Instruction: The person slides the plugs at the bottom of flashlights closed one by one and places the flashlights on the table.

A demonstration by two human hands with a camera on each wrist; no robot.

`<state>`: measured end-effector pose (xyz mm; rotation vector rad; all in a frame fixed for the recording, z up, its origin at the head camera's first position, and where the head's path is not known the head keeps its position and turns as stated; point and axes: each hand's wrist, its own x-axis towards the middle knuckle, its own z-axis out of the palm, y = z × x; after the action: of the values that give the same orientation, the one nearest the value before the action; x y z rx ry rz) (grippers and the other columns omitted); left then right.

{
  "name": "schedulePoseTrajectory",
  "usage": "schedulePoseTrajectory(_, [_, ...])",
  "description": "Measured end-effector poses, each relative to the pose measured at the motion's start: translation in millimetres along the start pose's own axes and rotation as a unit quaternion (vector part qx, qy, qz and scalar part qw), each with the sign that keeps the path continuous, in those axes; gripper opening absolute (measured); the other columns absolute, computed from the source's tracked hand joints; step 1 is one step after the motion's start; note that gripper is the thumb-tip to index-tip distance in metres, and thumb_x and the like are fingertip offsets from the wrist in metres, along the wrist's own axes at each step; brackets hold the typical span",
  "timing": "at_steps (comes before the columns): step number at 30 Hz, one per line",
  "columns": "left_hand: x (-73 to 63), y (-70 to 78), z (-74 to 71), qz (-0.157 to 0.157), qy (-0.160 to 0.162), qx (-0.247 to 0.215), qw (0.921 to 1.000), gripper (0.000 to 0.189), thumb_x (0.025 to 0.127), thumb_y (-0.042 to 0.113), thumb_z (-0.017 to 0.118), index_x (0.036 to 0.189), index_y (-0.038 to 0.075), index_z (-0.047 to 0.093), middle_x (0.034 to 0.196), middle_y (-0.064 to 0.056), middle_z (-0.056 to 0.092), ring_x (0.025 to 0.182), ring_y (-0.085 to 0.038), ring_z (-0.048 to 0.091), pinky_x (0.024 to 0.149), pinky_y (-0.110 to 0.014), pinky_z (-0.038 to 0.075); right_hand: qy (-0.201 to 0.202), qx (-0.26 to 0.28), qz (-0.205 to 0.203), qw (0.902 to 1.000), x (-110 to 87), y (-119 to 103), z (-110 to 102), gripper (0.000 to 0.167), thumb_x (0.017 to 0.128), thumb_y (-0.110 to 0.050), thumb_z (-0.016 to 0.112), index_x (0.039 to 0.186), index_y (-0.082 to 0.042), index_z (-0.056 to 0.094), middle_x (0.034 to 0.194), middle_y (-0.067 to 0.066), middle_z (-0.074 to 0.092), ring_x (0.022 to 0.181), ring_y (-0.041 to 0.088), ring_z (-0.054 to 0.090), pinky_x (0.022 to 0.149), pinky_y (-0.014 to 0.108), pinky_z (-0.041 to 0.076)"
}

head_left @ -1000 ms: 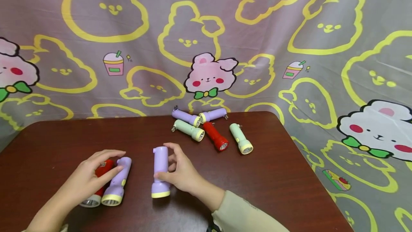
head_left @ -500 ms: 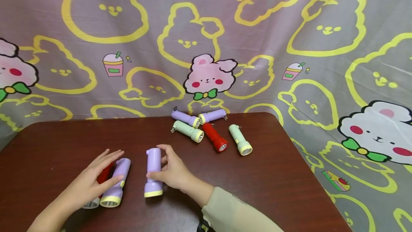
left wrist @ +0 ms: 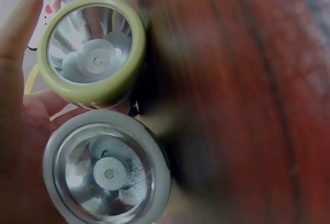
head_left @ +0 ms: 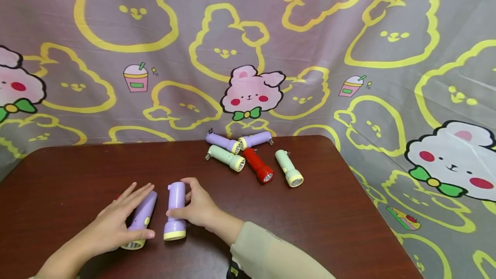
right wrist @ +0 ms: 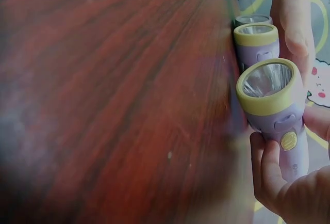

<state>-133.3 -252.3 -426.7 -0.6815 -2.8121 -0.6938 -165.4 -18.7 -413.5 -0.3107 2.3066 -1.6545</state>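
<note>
My right hand [head_left: 201, 206] grips a purple flashlight [head_left: 177, 196] with a yellow rim, thumb and fingers on either side of its barrel. In the right wrist view the yellow switch [right wrist: 289, 141] shows above the fingers. My left hand [head_left: 112, 225] spreads over a second purple flashlight [head_left: 145, 210], fingers nearly straight across it and thumb over its head. Beside that one lies a red flashlight, mostly hidden by the left hand; its grey-rimmed lens [left wrist: 109, 172] shows in the left wrist view below the yellow-rimmed lens [left wrist: 95, 56]. A narrow gap separates the two purple flashlights.
Toward the back of the brown table [head_left: 329, 227] lie two purple flashlights [head_left: 222, 141], a pale green flashlight [head_left: 224, 157], a red flashlight [head_left: 257, 165] and another pale green flashlight [head_left: 288, 168]. A patterned cloth [head_left: 186, 63] hangs behind the table.
My right hand has carried its purple flashlight leftward, closer to the other purple one. My left hand has shifted right, now covering more of the red and purple flashlights.
</note>
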Motion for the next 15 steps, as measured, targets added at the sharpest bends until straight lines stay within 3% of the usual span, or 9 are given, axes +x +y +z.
schedulePoseTrajectory(4, [0.1, 1.2, 0.2, -0.014, -0.019, -0.002, 0.9997, 0.112, 0.065, 0.053, 0.086, 0.157, 0.023, 0.030, 0.156, -0.015, 0.041, 0.150, -0.040, 0.022, 0.088, -0.081, 0.032, 0.003, -0.001, 0.003, 1.0000, 2.4, -1, 6, 0.074, 0.073, -0.006, 0.086, 0.134, -0.015, 0.046, 0.083, 0.002, 0.058, 0.069, 0.006, 0.053, 0.057, 0.020, 0.046])
schedulePoseTrajectory(15, [-0.7, 4.2, 0.5, -0.022, -0.034, 0.001, 0.9992, 0.114, 0.063, 0.060, 0.083, 0.157, 0.024, 0.029, 0.157, -0.017, 0.039, 0.150, -0.040, 0.022, 0.095, -0.078, 0.028, 0.011, -0.030, 0.035, 0.9988, 7.0, -6, 24, 0.072, 0.072, -0.011, 0.089, 0.129, -0.016, 0.047, 0.081, -0.001, 0.059, 0.070, 0.005, 0.054, 0.061, 0.020, 0.046])
